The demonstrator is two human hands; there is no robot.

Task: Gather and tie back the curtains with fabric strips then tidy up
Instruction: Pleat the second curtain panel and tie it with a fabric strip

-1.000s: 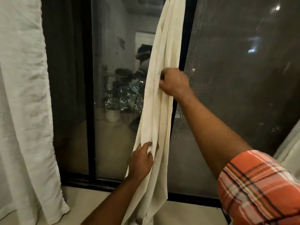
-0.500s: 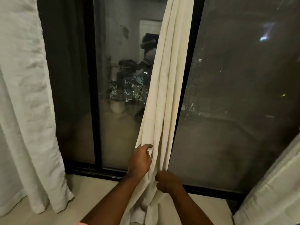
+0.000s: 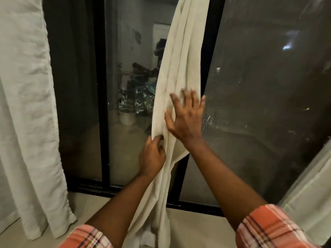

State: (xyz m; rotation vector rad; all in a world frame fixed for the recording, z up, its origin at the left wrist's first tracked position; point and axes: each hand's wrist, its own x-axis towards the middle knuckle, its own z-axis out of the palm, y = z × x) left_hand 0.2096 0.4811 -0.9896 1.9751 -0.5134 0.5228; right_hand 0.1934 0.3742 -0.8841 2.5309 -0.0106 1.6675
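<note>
The gathered cream fabric curtain (image 3: pixel 176 90) hangs before the black-framed glass door (image 3: pixel 103 104) — the left hand (image 3: pixel 152 156) pinches its folds tight, while the right hand (image 3: pixel 187 116) lies above, fingers spread wide, against the cloth.

Both arms reach forward from the near edge, bare from the elbow down, with orange plaid sleeves (image 3: pixel 268 228) pushed up. The left hand (image 3: pixel 152 156) is lower and nearer. Its fingers are curled tight, pinching a fold of the cream curtain (image 3: pixel 179 68), and the back of the hand faces the camera. The right hand (image 3: pixel 186 119) is higher and farther. It is spread wide, fingers apart and pointing up, palm laid flat against the same curtain. The right wrist bends back a little.
</note>
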